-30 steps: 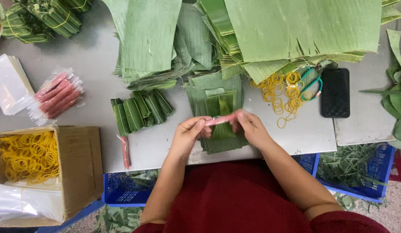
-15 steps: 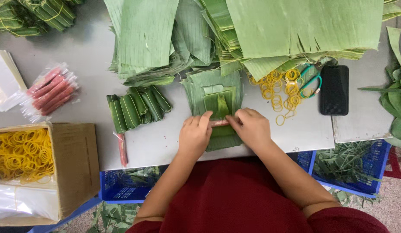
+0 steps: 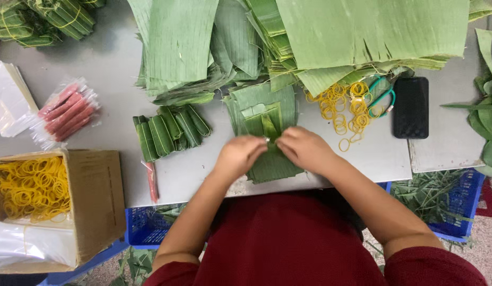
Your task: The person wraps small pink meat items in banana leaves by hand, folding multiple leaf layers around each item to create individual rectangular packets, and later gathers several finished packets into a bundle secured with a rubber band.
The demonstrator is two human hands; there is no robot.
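Note:
My left hand (image 3: 239,155) and my right hand (image 3: 305,149) press side by side on a small stack of cut banana leaf pieces (image 3: 264,114) at the table's front edge. Their fingers curl over a leaf piece, and a thin pink stick that was between them is now hidden under the hands. Several rolled leaf bundles (image 3: 170,130) lie to the left of my left hand. A single pink sausage stick (image 3: 151,182) lies near the table edge.
Large banana leaves (image 3: 362,32) cover the back. Loose yellow rubber bands (image 3: 344,108), green scissors (image 3: 382,96) and a black phone (image 3: 410,107) lie right. A packet of pink sticks (image 3: 66,111), a cardboard box of rubber bands (image 3: 92,196) and tied bundles (image 3: 50,18) sit left.
The hands held a pink stick just above the leaf stack. They have lowered onto the leaves and closed over it, so the stick no longer shows.

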